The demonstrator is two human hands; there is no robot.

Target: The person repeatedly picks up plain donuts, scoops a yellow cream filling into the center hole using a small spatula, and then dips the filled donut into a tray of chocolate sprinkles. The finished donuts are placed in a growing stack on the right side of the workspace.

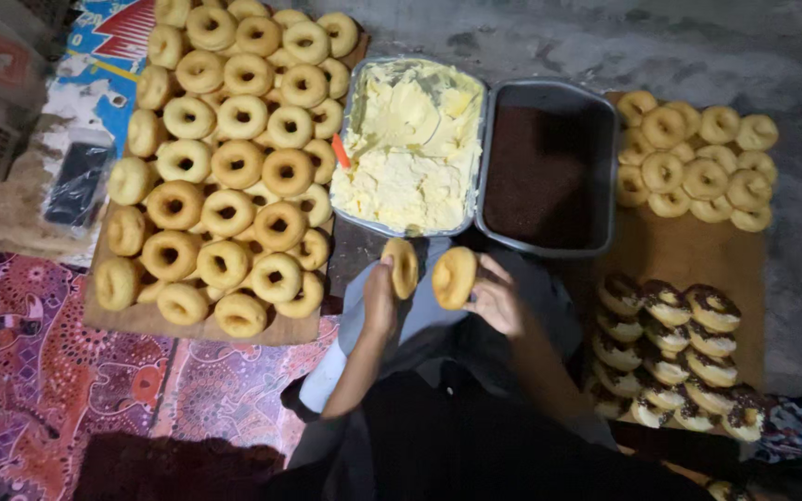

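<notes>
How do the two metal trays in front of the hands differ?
Contents: the left tray holds pale yellow cream in rough, lumpy heaps; the right tray holds dark brown sprinkles lying flat and even.
Extras: an orange handle sticks up at the left tray's edge; the right tray shows no tool.
Fill: the cream piles up to the left tray's rim; the right tray's inner walls show above the sprinkles.
Shared: both are rectangular, grey metal, side by side and touching.
</notes>
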